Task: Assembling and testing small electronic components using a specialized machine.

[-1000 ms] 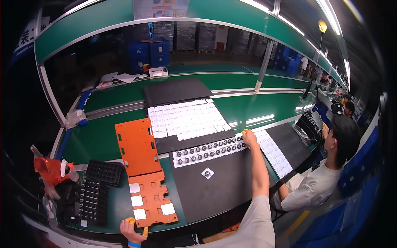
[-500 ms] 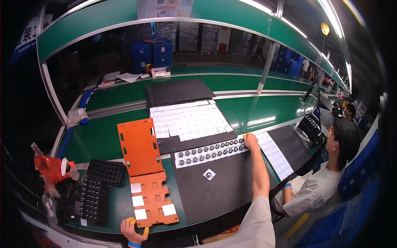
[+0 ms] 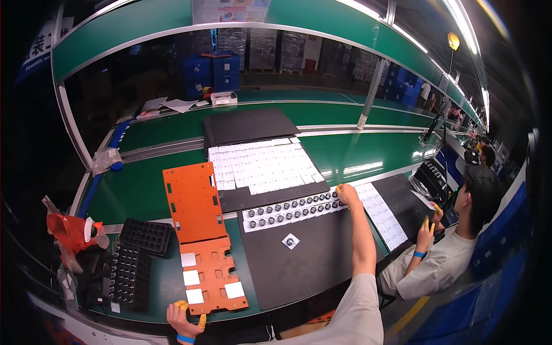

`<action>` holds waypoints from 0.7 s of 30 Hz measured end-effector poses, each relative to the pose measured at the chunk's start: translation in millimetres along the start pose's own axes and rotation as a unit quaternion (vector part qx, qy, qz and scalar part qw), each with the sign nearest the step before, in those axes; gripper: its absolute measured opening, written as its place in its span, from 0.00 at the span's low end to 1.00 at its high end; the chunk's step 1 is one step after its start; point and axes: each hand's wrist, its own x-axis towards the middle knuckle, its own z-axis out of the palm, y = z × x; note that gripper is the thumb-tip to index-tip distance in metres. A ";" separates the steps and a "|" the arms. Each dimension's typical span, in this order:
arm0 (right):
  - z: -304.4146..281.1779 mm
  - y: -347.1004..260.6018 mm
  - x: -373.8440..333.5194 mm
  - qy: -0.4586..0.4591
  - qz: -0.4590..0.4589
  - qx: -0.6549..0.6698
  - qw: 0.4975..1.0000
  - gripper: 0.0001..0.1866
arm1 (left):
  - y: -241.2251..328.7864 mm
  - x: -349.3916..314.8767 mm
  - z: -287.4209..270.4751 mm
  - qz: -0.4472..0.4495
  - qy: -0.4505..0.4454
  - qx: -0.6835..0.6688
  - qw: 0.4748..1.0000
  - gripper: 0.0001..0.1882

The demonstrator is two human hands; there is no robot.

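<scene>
My right hand (image 3: 348,195), with yellow fingertip covers, reaches to the right end of two rows of white square pieces with black round parts (image 3: 295,211). Its fingers are pinched together; what they hold, if anything, is hidden. At the near edge of the table my left hand (image 3: 185,323) is beside the bottom end of a hinged orange fixture (image 3: 215,261), thumb and fingers apart. That fixture lies unfolded, with several white squares (image 3: 234,291) in its lower half. One single white square with a black round part (image 3: 290,241) sits alone on the dark mat (image 3: 287,276).
Beyond the rows, a dark board carries a sheet of many white squares (image 3: 264,167). Black trays (image 3: 146,237) and an orange bag (image 3: 66,233) stand at the left. At the right a co-worker (image 3: 443,247) sits near another strip of white squares (image 3: 381,215).
My hands have barely moved. The co-worker at the right has raised both hands, which hold a flat, pale piece near the black trays.
</scene>
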 end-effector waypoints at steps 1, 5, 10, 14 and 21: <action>0.6 -0.4 0.3 -0.002 -0.007 0.001 1.000 0.16 | -0.2 -0.4 0.0 -0.001 0.000 0.001 1.000 0.30; 1.8 1.5 0.8 0.000 -0.026 -0.012 1.000 0.16 | -0.2 -1.1 0.6 -0.007 -0.002 0.004 1.000 0.29; 3.4 -1.8 2.8 0.001 -0.021 -0.020 1.000 0.16 | -0.3 -1.1 -1.7 -0.005 -0.002 0.006 1.000 0.29; 1.5 4.4 -0.1 0.000 -0.007 -0.022 1.000 0.16 | -2.9 -1.3 2.4 -0.001 -0.008 0.001 1.000 0.30; -22.9 -12.1 -33.0 0.222 0.066 0.126 0.965 0.13 | 1.1 0.7 -0.4 -0.007 -0.010 0.006 1.000 0.29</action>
